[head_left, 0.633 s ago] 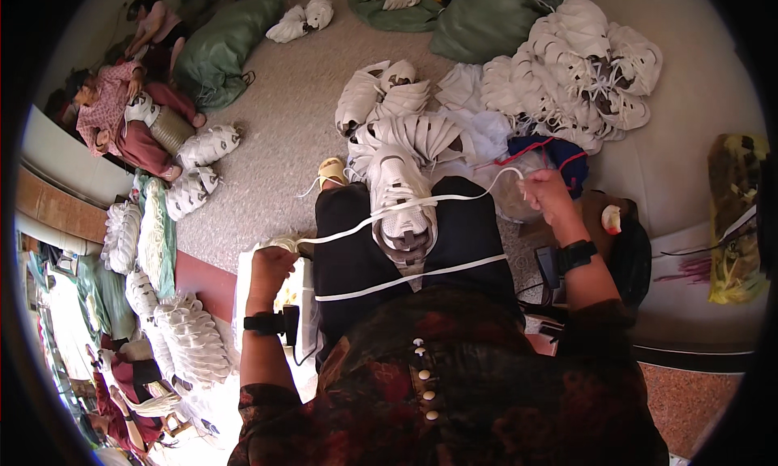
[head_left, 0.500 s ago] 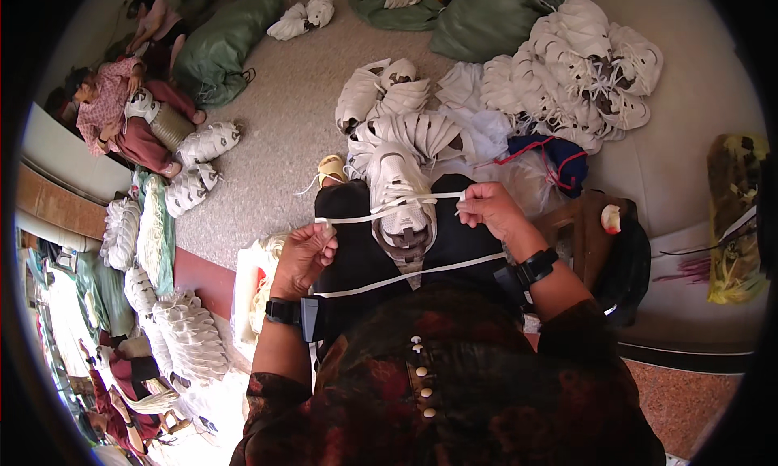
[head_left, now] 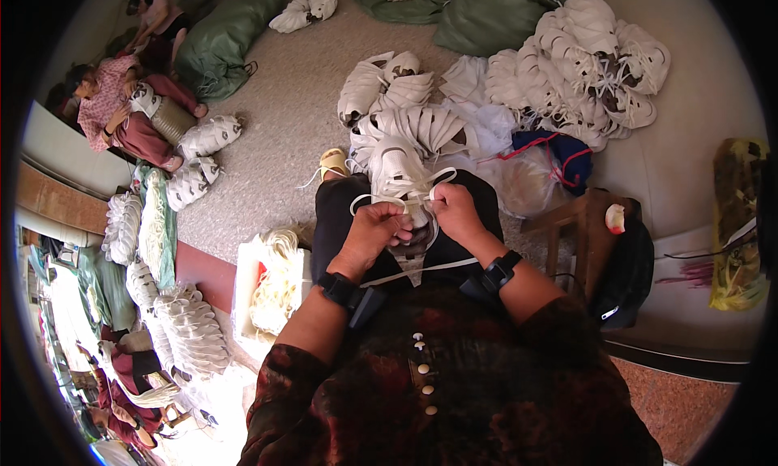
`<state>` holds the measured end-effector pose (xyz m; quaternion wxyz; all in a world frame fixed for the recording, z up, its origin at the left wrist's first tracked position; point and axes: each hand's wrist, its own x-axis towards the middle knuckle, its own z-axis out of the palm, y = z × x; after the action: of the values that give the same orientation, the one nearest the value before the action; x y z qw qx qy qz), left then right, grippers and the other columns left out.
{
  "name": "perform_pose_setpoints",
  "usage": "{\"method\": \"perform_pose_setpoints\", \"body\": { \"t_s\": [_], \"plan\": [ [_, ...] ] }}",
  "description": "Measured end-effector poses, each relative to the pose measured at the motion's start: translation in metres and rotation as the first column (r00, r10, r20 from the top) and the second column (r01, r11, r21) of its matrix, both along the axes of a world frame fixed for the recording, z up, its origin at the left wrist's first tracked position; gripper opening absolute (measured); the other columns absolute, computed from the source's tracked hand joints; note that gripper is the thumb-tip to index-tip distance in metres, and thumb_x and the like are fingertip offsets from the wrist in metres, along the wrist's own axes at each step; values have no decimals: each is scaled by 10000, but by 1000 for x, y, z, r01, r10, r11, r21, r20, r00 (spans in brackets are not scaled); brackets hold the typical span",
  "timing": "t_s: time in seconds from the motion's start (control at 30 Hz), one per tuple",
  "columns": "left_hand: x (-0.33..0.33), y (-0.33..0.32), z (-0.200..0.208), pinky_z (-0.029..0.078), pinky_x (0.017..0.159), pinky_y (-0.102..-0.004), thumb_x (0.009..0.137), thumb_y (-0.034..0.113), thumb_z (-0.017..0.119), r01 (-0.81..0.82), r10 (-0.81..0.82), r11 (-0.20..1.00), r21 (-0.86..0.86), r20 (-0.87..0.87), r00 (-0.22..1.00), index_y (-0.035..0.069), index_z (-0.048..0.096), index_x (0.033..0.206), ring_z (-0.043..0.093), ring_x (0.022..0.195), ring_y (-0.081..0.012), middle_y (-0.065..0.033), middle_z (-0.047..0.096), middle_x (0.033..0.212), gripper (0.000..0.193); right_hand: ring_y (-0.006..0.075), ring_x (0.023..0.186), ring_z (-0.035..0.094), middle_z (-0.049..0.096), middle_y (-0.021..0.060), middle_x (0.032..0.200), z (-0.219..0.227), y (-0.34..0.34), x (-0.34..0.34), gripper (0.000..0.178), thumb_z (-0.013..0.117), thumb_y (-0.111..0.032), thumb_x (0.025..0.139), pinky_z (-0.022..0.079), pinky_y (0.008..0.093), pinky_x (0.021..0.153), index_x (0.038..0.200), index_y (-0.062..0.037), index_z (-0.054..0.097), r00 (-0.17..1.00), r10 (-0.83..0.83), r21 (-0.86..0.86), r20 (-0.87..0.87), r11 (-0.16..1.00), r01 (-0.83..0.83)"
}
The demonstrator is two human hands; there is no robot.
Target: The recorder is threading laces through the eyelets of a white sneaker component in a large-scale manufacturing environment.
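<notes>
A white shoe (head_left: 397,164) rests between my knees, its toe pointing away from me and its dark brown opening partly hidden under my hands. My left hand (head_left: 371,237) is closed in a pinch at the left of the opening, holding a white shoelace (head_left: 378,197) that bows up in a loop. On the other side, my right hand (head_left: 459,215) pinches the lace too, and a second loop rises above its fingertips. Both hands touch or nearly touch the shoe's upper part. Another light strip crosses my lap below them.
Rows of stacked white shoes (head_left: 413,134) lie just beyond my knees, with a large shoe pile (head_left: 579,69) at far right. A white box of laces (head_left: 275,284) stands at my left, a wooden stool (head_left: 579,223) at my right. Two people sit working at far left near a green sack (head_left: 227,44).
Both hands have come inward from either side to the shoe's opening. The lace that was stretched straight between them now curves in slack loops.
</notes>
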<state>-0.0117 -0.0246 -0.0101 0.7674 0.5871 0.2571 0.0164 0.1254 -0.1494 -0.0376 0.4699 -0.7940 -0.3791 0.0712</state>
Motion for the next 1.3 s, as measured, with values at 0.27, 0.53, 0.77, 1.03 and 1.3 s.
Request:
{"method": "perform_pose_setpoints", "body": {
  "t_s": [0.27,0.53,0.77,1.03,1.3],
  "plan": [
    [18,-13,14,402,446,-194,818,55,557,67,-43,960,273,-94,995,-1,613,817,523,498,-65,-11,589,646,79,341,627,566,565,162,658,14,-12,-11,134,649,-118,700,452,421,563,706,-24,555,987,34,-42,159,999,-28],
    [32,-21,12,419,425,-213,832,66,510,143,-81,912,384,-172,982,-8,596,755,548,493,-73,-23,587,629,137,332,660,594,588,159,697,15,-18,-22,71,543,-76,738,480,417,591,729,-9,567,908,233,-346,348,932,-107],
    [34,-19,15,429,422,-228,835,79,528,245,-150,873,422,-245,958,-4,591,728,579,486,-97,-43,610,631,150,381,660,570,558,206,649,7,-19,-19,116,561,-76,754,451,451,602,673,5,543,965,139,-165,224,981,-103],
    [-19,9,40,463,463,-248,799,69,575,401,-247,749,527,-339,907,-34,596,722,580,472,-127,-72,594,581,130,362,631,583,574,186,626,6,-20,-16,162,558,-129,756,470,452,616,644,-12,569,938,134,-251,319,967,-52],
    [-67,31,7,375,423,-200,846,131,593,-294,306,930,221,-17,952,43,636,745,541,492,-68,-19,608,624,140,345,624,577,560,162,611,38,-8,-30,152,602,-140,729,461,433,577,646,-20,559,919,144,-216,368,974,-66]
  ]
}}
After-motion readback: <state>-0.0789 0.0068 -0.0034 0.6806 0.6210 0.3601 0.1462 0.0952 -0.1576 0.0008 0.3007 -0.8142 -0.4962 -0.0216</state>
